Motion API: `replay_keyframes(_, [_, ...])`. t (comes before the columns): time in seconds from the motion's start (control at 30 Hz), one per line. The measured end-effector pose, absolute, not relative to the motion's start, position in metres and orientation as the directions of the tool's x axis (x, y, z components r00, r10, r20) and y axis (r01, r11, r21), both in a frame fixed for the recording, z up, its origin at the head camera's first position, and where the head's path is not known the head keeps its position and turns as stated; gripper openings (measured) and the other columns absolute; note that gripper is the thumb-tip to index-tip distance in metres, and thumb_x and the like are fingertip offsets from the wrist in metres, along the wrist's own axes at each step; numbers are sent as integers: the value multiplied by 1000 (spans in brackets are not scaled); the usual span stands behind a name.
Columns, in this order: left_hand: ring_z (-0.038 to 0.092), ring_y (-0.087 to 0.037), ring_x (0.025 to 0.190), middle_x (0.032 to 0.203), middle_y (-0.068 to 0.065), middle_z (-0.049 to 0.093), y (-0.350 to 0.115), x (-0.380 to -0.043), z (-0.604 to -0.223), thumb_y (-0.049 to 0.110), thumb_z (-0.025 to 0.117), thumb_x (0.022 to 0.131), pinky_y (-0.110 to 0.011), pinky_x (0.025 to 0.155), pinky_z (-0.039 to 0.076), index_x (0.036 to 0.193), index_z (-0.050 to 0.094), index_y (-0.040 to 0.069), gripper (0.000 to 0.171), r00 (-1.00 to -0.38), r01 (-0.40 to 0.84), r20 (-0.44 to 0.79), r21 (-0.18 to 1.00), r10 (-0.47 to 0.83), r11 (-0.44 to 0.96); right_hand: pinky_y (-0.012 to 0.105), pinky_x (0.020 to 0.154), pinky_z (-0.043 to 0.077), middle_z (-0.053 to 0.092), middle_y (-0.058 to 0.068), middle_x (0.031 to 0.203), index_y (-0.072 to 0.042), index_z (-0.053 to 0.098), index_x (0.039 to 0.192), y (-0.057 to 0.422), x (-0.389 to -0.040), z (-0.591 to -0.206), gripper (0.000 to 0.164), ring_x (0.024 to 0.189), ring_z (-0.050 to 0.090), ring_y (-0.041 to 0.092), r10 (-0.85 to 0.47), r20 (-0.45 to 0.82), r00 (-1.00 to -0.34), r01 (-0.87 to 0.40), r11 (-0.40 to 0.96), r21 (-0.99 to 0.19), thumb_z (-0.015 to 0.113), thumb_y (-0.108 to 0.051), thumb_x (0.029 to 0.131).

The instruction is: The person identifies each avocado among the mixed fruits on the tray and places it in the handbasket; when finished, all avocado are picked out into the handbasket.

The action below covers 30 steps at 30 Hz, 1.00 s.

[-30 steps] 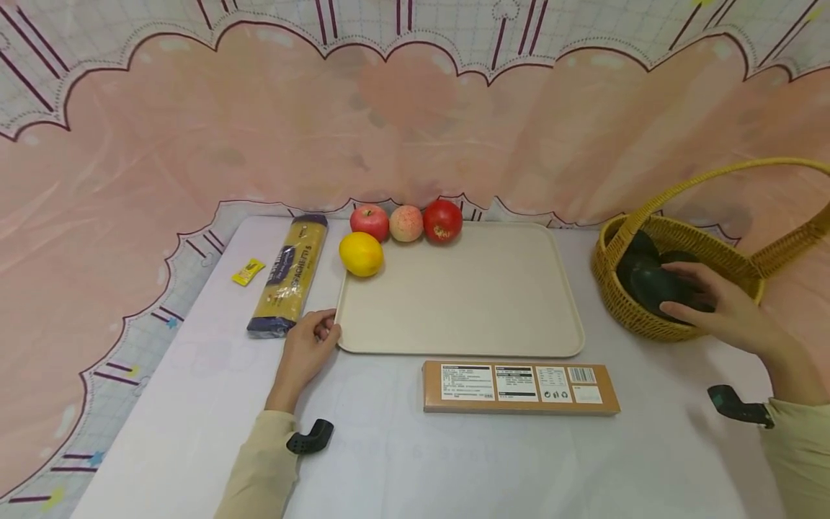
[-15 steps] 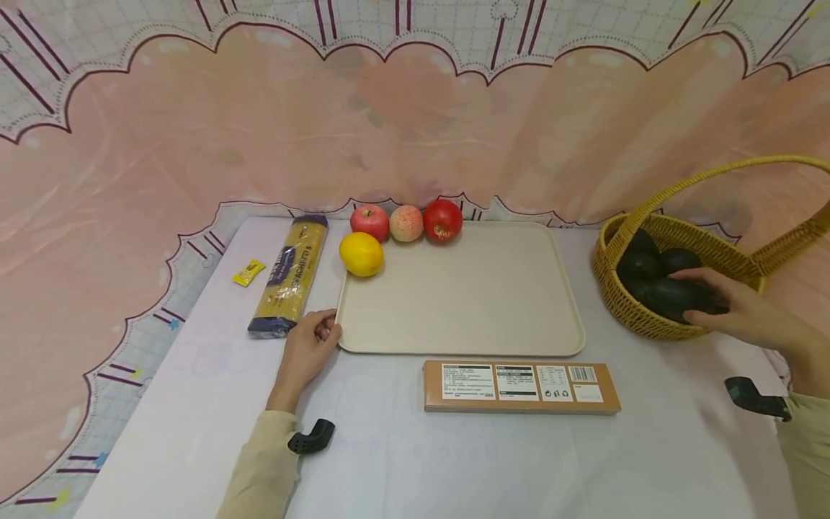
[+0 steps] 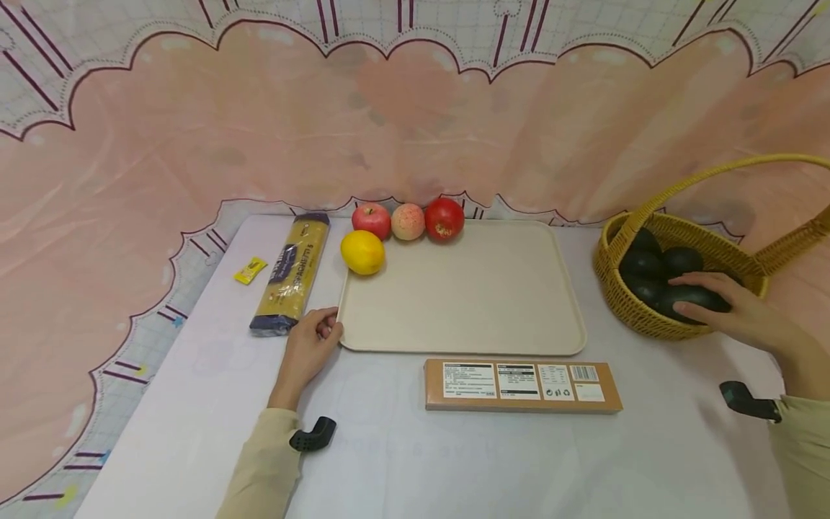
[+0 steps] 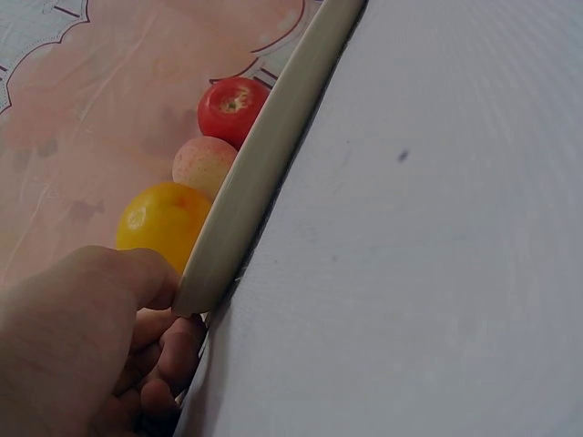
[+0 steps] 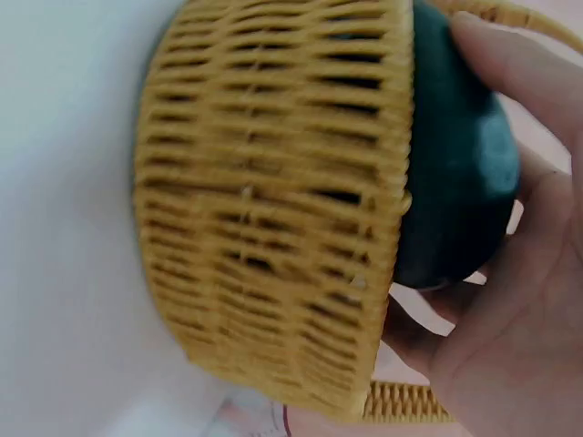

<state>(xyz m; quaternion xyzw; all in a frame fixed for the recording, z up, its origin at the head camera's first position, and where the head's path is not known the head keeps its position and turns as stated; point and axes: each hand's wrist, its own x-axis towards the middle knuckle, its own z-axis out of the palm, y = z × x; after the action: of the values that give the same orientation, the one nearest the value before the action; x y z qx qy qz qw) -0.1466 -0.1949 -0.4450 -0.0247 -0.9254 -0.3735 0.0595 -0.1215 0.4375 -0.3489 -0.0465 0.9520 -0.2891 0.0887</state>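
Observation:
In the head view a dark green avocado [image 3: 692, 298] lies at the near side of the wicker basket [image 3: 612, 288], and my right hand [image 3: 739, 306] grips it with thumb and fingers around its sides. The right wrist view shows the same avocado [image 5: 460, 173] bulging above the basket rim. Several more dark avocados [image 3: 642, 264] fill the basket's left part. My left hand [image 3: 310, 353] pinches the near left edge of the beige tray [image 3: 473, 295]. Seen from the left wrist, its thumb rests on the tray rim [image 4: 237, 209] and curled fingers sit below.
A lemon [image 3: 363, 252], apple [image 3: 372, 220], peach [image 3: 408, 222] and pomegranate [image 3: 444, 220] cluster at the tray's back left. Left of it lie a spaghetti pack [image 3: 292, 277] and a yellow wrapped candy [image 3: 249, 270]. A flat brown box [image 3: 523, 386] lies in front. The basket handle [image 3: 733, 164] arches high.
My right hand has shifted slightly right and toward me within the basket, with the avocado in its grip. More avocados show behind it. The left hand has stayed at the tray edge.

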Motion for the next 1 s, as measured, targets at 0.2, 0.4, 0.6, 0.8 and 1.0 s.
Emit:
replay_keyframes(0.2, [49, -15, 73, 87, -6, 58, -192, -146, -446, 19, 57, 89, -27, 67, 39, 118, 63, 3, 34, -994, 77, 111, 696, -2, 714, 73, 87, 18, 21, 35, 139, -3, 36, 142, 444, -115, -353, 55, 122, 18, 51, -148, -83, -986, -80, 836, -543, 55, -24, 95])
replay_keyframes(0.4, [49, -15, 72, 86, -6, 58, -192, -148, -446, 17, 57, 90, -26, 67, 38, 118, 63, 2, 33, -992, 85, 123, 688, 0, 721, 73, 95, 18, 19, 34, 147, -4, 34, 141, 446, -117, -348, 61, 128, 19, 55, -76, -158, -985, 23, 835, -549, 59, -32, 92])
replay_keyframes(0.6, [49, -16, 72, 86, -7, 58, -193, -152, -445, 17, 57, 90, -29, 68, 39, 118, 63, 1, 33, -991, 99, 133, 691, 9, 716, 71, 92, 23, 23, 38, 144, -5, 34, 142, 445, -123, -346, 65, 125, 24, 59, -42, -185, -982, 56, 867, -495, 58, -39, 92])
replay_keyframes(0.8, [49, -16, 73, 88, -6, 59, -193, -153, -446, 18, 57, 90, -27, 67, 39, 118, 63, 3, 33, -992, 87, 129, 691, -3, 718, 69, 87, 30, 30, 39, 139, -4, 34, 143, 448, -126, -346, 64, 116, 35, 55, -39, -196, -980, 56, 887, -458, 54, -40, 94])
replay_keyframes(1.0, [49, -16, 73, 88, -7, 59, -191, -152, -447, 17, 57, 90, -27, 68, 39, 118, 63, 3, 32, -992, 91, 127, 694, 2, 714, 70, 86, 30, 28, 41, 139, -6, 28, 147, 453, -124, -348, 69, 114, 36, 56, -24, -254, -967, 95, 891, -445, 52, -44, 94])
